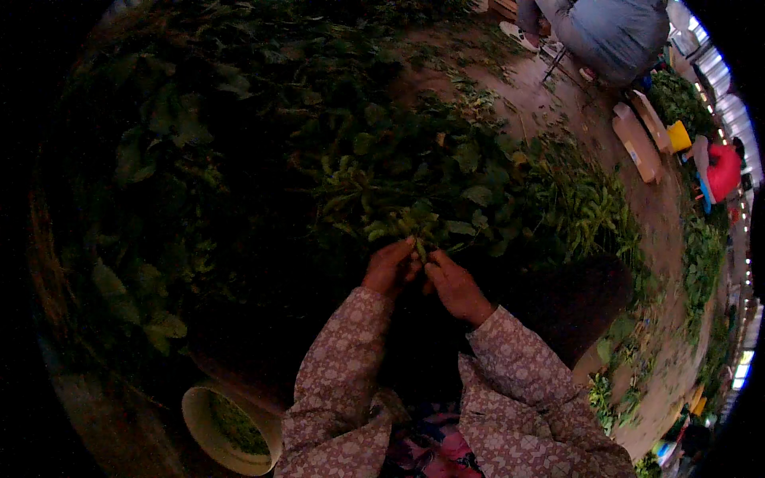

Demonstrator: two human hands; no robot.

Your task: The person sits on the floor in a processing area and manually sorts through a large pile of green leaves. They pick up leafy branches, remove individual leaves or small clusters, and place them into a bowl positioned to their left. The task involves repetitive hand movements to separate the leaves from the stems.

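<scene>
My left hand [389, 267] and my right hand [459, 288] meet in front of me, fingertips pinched around a green pod cluster [421, 250] on a leafy, podded plant, likely soybean. Exactly which part each hand grips is too dark to tell. More plump green pods [394, 226] stand just beyond my fingers. A pile of cut leafy plants [472, 194] spreads past my hands. Beside my left knee, at the lower left, stands a pale bucket [192, 412] holding many small green pods [242, 421].
Leafy stems [580, 212] heap up to the right. On the dirt floor [657, 221] stand a cardboard box [638, 143] and a yellow container [679, 137]. One person in grey [615, 39] sits at the upper right; another in red [724, 170] is farther off.
</scene>
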